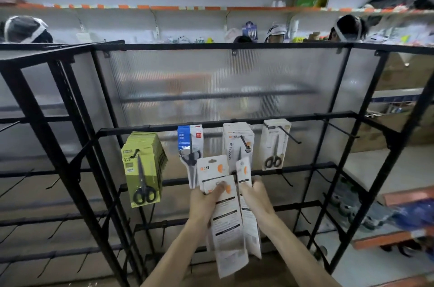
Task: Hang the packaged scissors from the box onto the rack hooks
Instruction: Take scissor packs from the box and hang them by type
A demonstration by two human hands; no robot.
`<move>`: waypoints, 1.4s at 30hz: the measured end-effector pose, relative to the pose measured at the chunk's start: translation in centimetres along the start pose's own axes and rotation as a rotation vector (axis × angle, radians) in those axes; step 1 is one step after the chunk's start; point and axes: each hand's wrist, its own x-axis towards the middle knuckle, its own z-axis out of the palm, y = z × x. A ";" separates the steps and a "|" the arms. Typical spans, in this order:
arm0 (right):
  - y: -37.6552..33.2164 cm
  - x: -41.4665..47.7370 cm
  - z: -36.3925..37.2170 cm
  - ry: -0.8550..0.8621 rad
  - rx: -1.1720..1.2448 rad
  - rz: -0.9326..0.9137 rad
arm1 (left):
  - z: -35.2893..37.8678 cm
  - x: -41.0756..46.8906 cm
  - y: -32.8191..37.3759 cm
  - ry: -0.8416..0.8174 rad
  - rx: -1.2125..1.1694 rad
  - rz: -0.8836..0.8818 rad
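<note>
Black rack | left hand, right hand hold packs | contents hidden

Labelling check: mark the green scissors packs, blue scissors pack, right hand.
green scissors packs [151,169], head view, front card
blue scissors pack [183,137], head view, blue panel
right hand [255,195], head view, back of hand

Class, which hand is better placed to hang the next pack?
Right: the right hand holds a pack just below the hook carrying the matching stack; the left hand grips the spare packs.
</note>
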 end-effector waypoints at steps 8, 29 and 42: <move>0.3 -0.6 -0.3 -0.127 0.061 0.061 | 0.4 -0.2 0.3 -0.009 -0.030 -0.061; -1.5 7.8 -4.6 0.065 -0.016 -0.109 | -2.4 2.5 -0.5 0.179 -0.103 -0.156; -0.5 15.8 -1.5 0.184 -0.052 0.008 | -0.6 4.9 -0.5 0.186 -0.052 -0.166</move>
